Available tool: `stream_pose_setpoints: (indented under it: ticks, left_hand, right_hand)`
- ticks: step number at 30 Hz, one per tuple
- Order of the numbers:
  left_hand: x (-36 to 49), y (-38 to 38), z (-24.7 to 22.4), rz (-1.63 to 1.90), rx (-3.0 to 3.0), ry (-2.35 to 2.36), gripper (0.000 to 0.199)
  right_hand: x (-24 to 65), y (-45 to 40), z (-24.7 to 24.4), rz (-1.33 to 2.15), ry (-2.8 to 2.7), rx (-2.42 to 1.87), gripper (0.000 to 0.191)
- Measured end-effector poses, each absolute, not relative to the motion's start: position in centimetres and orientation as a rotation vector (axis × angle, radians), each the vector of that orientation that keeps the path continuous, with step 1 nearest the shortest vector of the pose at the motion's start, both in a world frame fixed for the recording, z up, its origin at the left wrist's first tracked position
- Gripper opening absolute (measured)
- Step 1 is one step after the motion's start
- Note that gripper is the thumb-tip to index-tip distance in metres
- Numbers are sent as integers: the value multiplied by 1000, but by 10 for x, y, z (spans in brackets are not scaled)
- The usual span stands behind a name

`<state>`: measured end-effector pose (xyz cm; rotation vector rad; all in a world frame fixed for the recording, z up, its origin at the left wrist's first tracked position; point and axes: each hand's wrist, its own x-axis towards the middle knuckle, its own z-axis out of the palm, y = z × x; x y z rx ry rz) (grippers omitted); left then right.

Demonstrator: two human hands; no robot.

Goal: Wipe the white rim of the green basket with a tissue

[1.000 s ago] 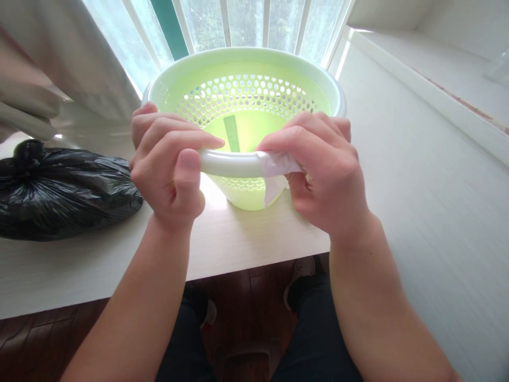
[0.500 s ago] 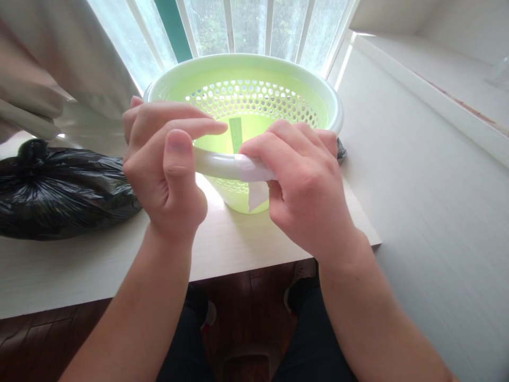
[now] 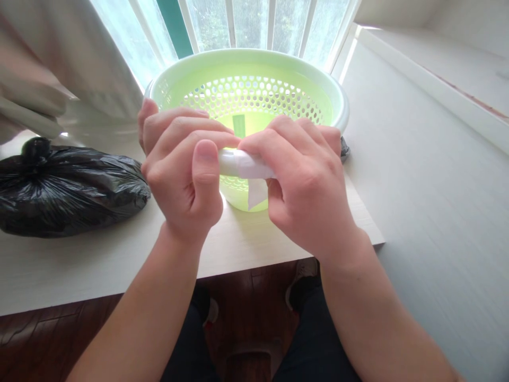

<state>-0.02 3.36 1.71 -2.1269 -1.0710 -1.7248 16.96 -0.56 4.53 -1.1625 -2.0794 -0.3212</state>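
White strip [image 3: 249,166], partly hidden under right hand [image 3: 308,178]; both hands [image 3: 183,167] curled round basket rim [image 3: 227,163].

A pale, light-grained table [image 3: 242,241] carries everything here, its front edge running slightly aslant. A green basket [image 3: 258,63] with a perforated wall stands on it. To the left, near the basket, lies a knotted black plastic bag [image 3: 71,191]. Below, the floor [image 3: 246,297] is dark reddish-brown wood, with two shoes [image 3: 308,267] resting on it, well apart.
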Motion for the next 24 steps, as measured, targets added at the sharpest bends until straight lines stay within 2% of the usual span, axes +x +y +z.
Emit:
stream_pose_setpoints:
  ticks: [8, 15, 24]
  left_hand:
    - [-2, 39, 13, -1761, -2083, -1006, 41]
    - [-3, 44, 9, -1755, -2060, -937, 38]
    - [-9, 49, 8, -1679, -2090, -898, 33]
  right_hand:
    - [178, -1, 43, -330, -2080, -1067, 28]
    - [181, 0, 40, -331, -2091, -1062, 36]
    - [176, -3, 44, -318, -2083, -1115, 36]
